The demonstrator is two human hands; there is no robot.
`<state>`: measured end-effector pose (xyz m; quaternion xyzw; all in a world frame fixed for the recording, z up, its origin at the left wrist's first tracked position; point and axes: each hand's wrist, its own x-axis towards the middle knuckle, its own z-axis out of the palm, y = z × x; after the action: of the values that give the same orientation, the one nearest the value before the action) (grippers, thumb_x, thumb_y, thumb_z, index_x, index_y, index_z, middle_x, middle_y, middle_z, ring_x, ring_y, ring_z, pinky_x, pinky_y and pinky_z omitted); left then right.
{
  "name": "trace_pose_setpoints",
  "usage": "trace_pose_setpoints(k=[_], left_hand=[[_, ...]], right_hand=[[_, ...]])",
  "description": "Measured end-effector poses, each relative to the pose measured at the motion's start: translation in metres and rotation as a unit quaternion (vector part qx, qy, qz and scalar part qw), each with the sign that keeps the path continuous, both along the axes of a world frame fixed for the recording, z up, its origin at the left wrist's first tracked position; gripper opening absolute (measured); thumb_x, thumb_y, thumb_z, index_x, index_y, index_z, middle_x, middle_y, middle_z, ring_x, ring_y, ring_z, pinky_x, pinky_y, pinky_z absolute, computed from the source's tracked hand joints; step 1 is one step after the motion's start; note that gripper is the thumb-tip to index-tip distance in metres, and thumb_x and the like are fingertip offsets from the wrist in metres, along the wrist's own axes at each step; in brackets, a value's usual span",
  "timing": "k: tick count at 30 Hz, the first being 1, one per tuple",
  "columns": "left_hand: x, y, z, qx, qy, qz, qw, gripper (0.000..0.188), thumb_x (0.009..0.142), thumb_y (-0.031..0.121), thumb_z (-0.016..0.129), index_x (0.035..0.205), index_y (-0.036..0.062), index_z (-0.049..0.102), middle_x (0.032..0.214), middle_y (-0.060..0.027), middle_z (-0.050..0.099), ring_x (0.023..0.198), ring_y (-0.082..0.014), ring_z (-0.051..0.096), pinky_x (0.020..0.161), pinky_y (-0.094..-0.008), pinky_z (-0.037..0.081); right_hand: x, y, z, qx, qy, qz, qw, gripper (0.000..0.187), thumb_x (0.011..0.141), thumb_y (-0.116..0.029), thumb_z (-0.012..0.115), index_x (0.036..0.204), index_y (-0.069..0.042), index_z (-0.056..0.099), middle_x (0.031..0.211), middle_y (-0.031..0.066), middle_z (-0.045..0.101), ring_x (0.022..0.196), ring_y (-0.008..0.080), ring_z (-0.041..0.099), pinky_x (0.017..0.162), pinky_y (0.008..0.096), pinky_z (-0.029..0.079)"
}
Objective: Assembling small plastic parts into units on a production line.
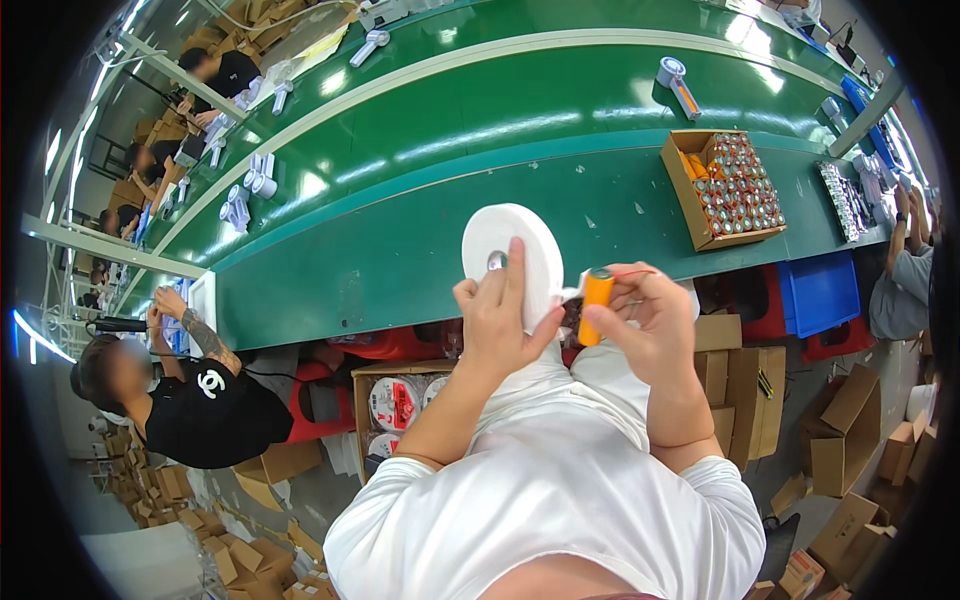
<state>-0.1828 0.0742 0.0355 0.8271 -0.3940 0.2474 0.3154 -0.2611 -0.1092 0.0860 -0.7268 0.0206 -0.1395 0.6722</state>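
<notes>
My left hand (500,325) grips a large white roll of tape (541,258), which is held upright above the near edge of the green workbench (400,250). Its fingers lie against the flat side, near the core. Close by on the right, my right hand (655,325) pinches an orange cylindrical battery (596,300) between thumb and fingers. A thin red wire (632,271) runs from the battery's dark top end. Between roll and battery there is a small white piece (571,293); whether it joins them I cannot tell.
An open cardboard box (682,200) of orange batteries stands right on the bench. Beyond runs a green conveyor (480,110) carrying white handheld devices (672,72). A blue bin (822,290) and cartons (840,430) lie right; a co-worker (200,410) sits left, another works far right.
</notes>
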Motion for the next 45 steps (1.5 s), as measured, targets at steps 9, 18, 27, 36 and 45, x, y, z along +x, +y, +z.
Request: trace_pose_setpoints(k=[9, 18, 27, 36, 45], left_hand=[[-0.029, -0.006, 0.005, 0.074, -0.012, -0.104, 0.992, 0.09, 0.065, 0.041, 0.077, 0.134, -0.0082, 0.048, 0.08, -0.0086, 0.055, 0.076, -0.0256, 0.055, 0.069, -0.0401, 0.033], [-0.022, -0.002, 0.018, 0.073, -0.028, -0.084, 0.993, 0.088, 0.068, 0.039, 0.075, 0.139, -0.0037, 0.045, 0.076, -0.0027, 0.05, 0.067, -0.0167, 0.049, 0.068, -0.0363, 0.029], [-0.054, 0.053, -0.06, 0.191, 0.185, -0.16, 0.951, 0.066, 0.076, 0.041, 0.071, 0.125, -0.0008, 0.055, 0.085, -0.0093, 0.06, 0.081, -0.0288, 0.059, 0.076, -0.0393, 0.038], [-0.045, 0.091, -0.118, 0.107, 0.268, -0.009, 0.957, 0.031, 0.083, 0.03, 0.068, 0.098, 0.0031, 0.064, 0.098, -0.0166, 0.061, 0.095, -0.0356, 0.059, 0.082, -0.0464, 0.047], [0.055, 0.1, -0.231, 0.132, 0.275, 0.196, 0.932, 0.032, 0.089, 0.021, 0.058, 0.115, 0.0035, 0.064, 0.12, -0.0194, 0.062, 0.112, -0.0369, 0.057, 0.096, -0.0454, 0.044]], right_hand=[[0.039, -0.01, -0.021, 0.166, -0.126, -0.117, 0.971, 0.034, 0.089, -0.007, 0.069, 0.116, 0.006, 0.052, 0.103, 0.0082, 0.061, 0.09, 0.0105, 0.059, 0.078, 0.0248, 0.05], [0.038, 0.017, -0.047, 0.272, -0.212, -0.194, 0.918, 0.026, 0.095, -0.014, 0.063, 0.113, -0.002, 0.049, 0.106, 0.0089, 0.059, 0.096, 0.0143, 0.06, 0.083, 0.031, 0.053], [0.087, -0.075, -0.092, 0.238, -0.111, -0.135, 0.956, 0.025, 0.094, -0.011, 0.064, 0.112, 0.001, 0.051, 0.101, 0.007, 0.061, 0.084, 0.0105, 0.062, 0.071, 0.0236, 0.056], [0.096, -0.073, -0.153, 0.133, -0.045, -0.063, 0.988, 0.033, 0.09, -0.008, 0.067, 0.117, 0.003, 0.053, 0.099, 0.0042, 0.059, 0.088, 0.0085, 0.058, 0.077, 0.0211, 0.049], [0.094, -0.074, -0.165, 0.12, -0.044, -0.086, 0.988, 0.036, 0.091, -0.009, 0.066, 0.122, 0.004, 0.053, 0.104, 0.0047, 0.057, 0.091, 0.0095, 0.057, 0.076, 0.0216, 0.047]])
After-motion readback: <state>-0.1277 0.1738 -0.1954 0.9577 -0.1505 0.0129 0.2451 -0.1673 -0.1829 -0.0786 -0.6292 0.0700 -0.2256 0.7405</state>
